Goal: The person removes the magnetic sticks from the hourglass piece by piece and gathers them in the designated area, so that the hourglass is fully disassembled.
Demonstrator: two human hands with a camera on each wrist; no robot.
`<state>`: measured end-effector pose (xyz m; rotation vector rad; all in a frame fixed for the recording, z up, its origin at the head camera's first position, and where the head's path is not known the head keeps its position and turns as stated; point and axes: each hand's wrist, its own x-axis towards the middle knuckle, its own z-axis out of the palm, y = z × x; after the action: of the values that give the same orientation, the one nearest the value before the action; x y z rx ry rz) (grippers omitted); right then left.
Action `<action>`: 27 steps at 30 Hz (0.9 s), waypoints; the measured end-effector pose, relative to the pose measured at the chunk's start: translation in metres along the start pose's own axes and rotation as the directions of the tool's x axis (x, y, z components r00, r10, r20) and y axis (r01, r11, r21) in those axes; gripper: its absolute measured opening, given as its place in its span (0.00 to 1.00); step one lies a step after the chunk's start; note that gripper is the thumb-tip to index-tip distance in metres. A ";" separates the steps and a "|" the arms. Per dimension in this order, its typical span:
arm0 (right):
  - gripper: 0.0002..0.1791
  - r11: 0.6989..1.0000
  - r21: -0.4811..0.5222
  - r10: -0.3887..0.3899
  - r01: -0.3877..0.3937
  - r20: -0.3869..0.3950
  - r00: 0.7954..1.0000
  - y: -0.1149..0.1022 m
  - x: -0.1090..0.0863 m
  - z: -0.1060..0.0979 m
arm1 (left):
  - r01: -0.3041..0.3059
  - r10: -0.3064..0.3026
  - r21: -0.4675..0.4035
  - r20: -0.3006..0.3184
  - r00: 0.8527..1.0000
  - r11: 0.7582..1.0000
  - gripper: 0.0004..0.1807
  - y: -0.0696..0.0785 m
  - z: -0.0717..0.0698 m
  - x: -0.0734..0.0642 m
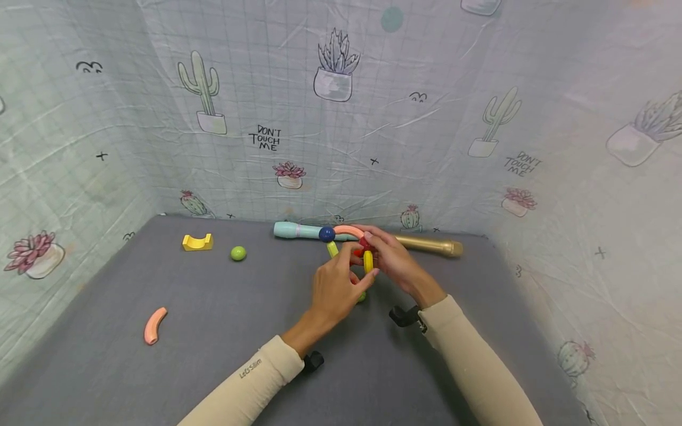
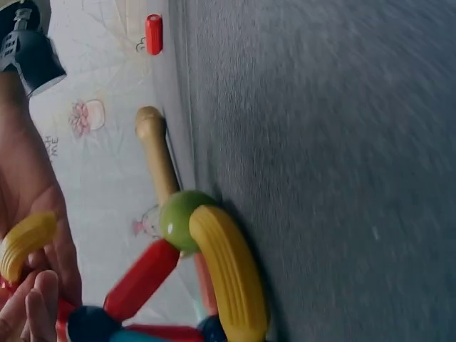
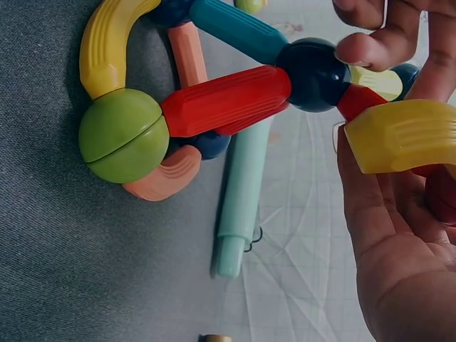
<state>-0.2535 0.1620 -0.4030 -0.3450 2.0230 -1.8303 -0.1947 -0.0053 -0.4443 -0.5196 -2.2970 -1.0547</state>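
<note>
Between the hands is a structure of magnetic building rods and balls, with a green ball (image 3: 125,135), navy ball (image 3: 313,75), red rod (image 3: 228,100) and teal rod (image 3: 239,28). My left hand (image 1: 335,284) grips it from the left, fingers bent near the navy ball and the thumb by a yellow curved rod (image 1: 368,262). My right hand (image 1: 396,260) holds a red ball (image 3: 443,194) beside that yellow rod. Another yellow curved rod (image 2: 231,274) joins the green ball low over the table. The fingers partly hide the middle of the structure.
A mint stick (image 1: 295,230) and a gold stick (image 1: 431,245) lie along the back of the grey table (image 1: 234,307). To the left are a yellow notched block (image 1: 198,242), a green ball (image 1: 238,253) and a salmon curved rod (image 1: 155,325). A patterned cloth wall (image 1: 341,136) stands behind.
</note>
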 end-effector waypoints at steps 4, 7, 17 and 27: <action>0.24 1.000 0.021 0.003 -0.002 -0.014 1.000 0.000 0.001 0.001 | 0.028 -0.029 -0.053 -0.017 0.999 0.998 0.24 0.002 0.006 0.001; 0.25 0.999 0.036 0.005 -0.004 -0.024 1.000 -0.001 0.001 0.001 | 0.061 -0.060 -0.106 0.010 0.998 0.993 0.21 0.002 0.004 0.003; 0.24 0.999 0.045 -0.020 0.020 0.004 1.000 0.000 0.001 0.001 | 0.172 -0.126 -0.254 0.190 0.974 0.952 0.20 0.001 -0.019 -0.001; 0.23 0.998 0.066 -0.014 0.012 0.039 0.999 0.000 0.002 0.001 | 0.232 -0.191 -0.159 0.238 0.952 0.960 0.22 -0.029 -0.078 -0.026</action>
<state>-0.2546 0.1598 -0.4033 -0.3737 1.9339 -1.8776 -0.1657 -0.0868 -0.4354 -0.4905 -2.5064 -1.3875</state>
